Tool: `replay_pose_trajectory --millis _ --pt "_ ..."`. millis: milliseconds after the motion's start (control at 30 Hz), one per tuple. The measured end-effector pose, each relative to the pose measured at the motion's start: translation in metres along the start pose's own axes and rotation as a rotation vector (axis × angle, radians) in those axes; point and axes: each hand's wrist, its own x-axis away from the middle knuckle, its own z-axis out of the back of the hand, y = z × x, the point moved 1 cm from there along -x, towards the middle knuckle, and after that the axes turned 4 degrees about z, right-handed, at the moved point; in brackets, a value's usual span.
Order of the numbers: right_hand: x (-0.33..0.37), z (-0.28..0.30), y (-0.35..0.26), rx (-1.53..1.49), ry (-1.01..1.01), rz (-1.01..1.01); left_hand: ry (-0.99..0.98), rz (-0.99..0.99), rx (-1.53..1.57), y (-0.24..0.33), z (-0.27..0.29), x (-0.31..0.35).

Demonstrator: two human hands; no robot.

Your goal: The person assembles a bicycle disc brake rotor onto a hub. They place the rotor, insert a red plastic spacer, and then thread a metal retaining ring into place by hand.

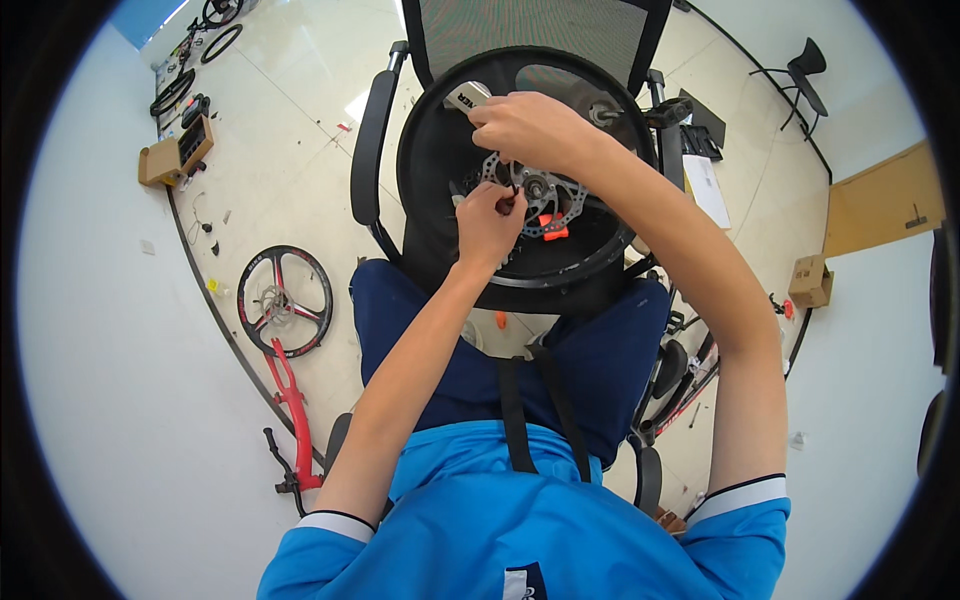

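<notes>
A black bicycle wheel lies flat across the seat of an office chair in front of me. Its silver disc brake rotor faces up around the hub. My left hand is closed in a pinch at the rotor's left side, on a thin dark tool whose kind is unclear. Just above it, my right hand curls over the wheel beside a white lettered piece. What the right fingers hold, if anything, is hidden. An orange-red object shows below the rotor.
To the left on the floor lie a red-and-black spoked wheel, a red bicycle frame and an open cardboard box. Right of the chair are a white sheet and a smaller carton. A black chair stands far right.
</notes>
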Motion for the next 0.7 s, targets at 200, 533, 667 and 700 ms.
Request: replay_pose_trajectory --millis 200,533,667,700 --pt "-0.001 -0.007 0.01 -0.015 0.051 0.052 0.042 0.009 -0.032 -0.001 -0.01 0.0" --pt "-0.016 -0.006 0.0 0.021 0.032 0.137 0.219 0.008 0.047 0.003 -0.022 0.011" --pt "-0.022 -0.008 -0.001 0.044 -0.001 0.146 0.282 -0.024 0.026 0.003 -0.025 0.013" --pt "-0.022 -0.005 0.001 0.047 -0.017 0.137 0.293 -0.037 0.006 0.004 -0.026 0.012"
